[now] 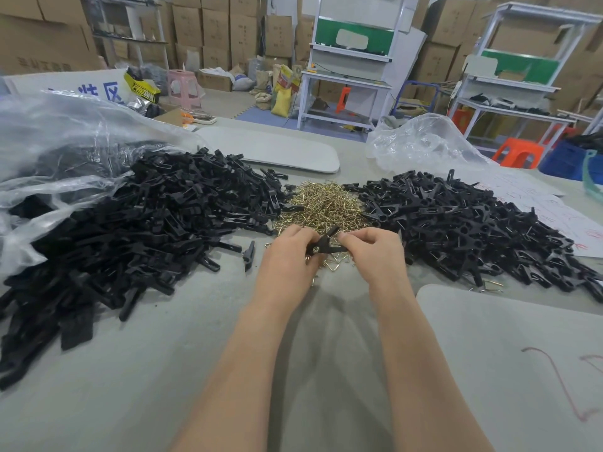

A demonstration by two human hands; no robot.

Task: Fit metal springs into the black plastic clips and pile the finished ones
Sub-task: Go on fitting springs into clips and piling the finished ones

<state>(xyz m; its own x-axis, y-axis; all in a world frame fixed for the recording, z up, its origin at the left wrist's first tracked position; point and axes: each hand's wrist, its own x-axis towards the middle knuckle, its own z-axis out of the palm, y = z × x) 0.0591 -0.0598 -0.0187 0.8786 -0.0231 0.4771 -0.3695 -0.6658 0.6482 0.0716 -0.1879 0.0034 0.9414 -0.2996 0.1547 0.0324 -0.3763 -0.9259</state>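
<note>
Head view: both hands meet at the near edge of the heap of brass-coloured springs [323, 203], in the middle of the grey surface [163, 370]. The left hand [290, 254] and the right hand [372, 252] each pinch one end of a single black clip [326, 245], held just above the nearest springs. Each grip is curled tight on the plastic, with the fingertips pressed against it. Whether a spring sits in the clip I cannot tell, because the fingers cover the joint.

To the left lies the large pile of bare clips [146, 216], spilling from a clear bag [49, 135]. To the right is the pile of finished clips [473, 223], with wire glinting among them. One stray clip [248, 254] lies near the left hand.

The step in hand looks like the fitting itself: one clip being worked between two hands. The next move probably calls for a firm squeeze to seat the spring's legs while the two halves are kept lined up. The right hand would then carry the clip a short way to the finished pile. A slack grip could let the spring jump free.
</note>
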